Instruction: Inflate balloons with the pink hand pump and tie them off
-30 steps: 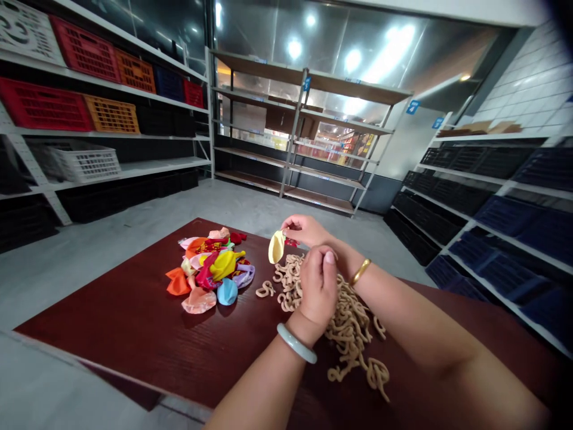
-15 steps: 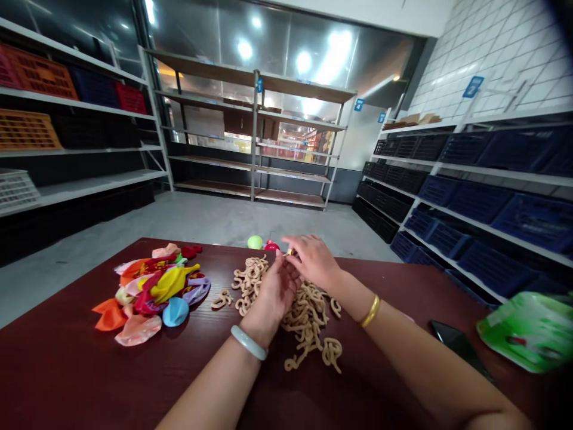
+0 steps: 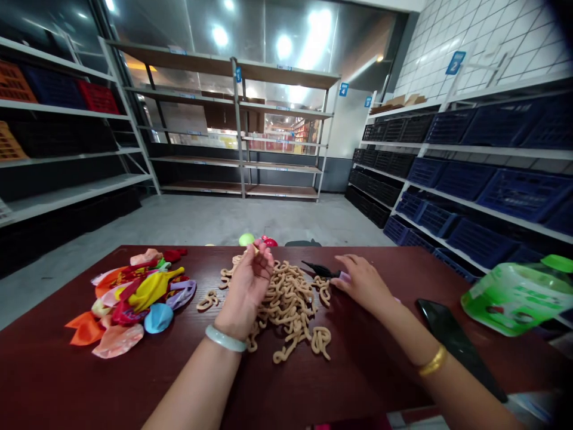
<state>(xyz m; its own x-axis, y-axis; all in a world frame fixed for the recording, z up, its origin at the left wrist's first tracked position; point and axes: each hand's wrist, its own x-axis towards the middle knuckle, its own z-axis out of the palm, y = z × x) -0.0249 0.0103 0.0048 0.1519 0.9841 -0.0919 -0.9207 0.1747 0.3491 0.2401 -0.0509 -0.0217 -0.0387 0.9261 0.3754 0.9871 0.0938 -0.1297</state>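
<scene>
My left hand (image 3: 250, 280), with a pale bangle at the wrist, is raised over a pile of tan curled pieces (image 3: 290, 298); its fingers are curled together around something small that I cannot make out. To the right of the pile, my right hand (image 3: 360, 280) is low over the table, fingers apart, beside a dark pointed tool (image 3: 320, 269) with a purple part near my fingertips. I cannot tell whether they touch it. A heap of colourful deflated balloons (image 3: 134, 298) lies on the left of the table.
The dark red table (image 3: 188, 382) also bears a black phone (image 3: 456, 340) and a green pouch (image 3: 514, 295) at the right. Beyond its far edge are a green balloon (image 3: 246, 239) and a red one (image 3: 270, 242). Shelves with crates (image 3: 465, 185) stand around.
My right hand has moved away from my left hand, to the right and down beside the dark tool. My left hand has stayed raised over the pile. The view has shifted a little to the right.
</scene>
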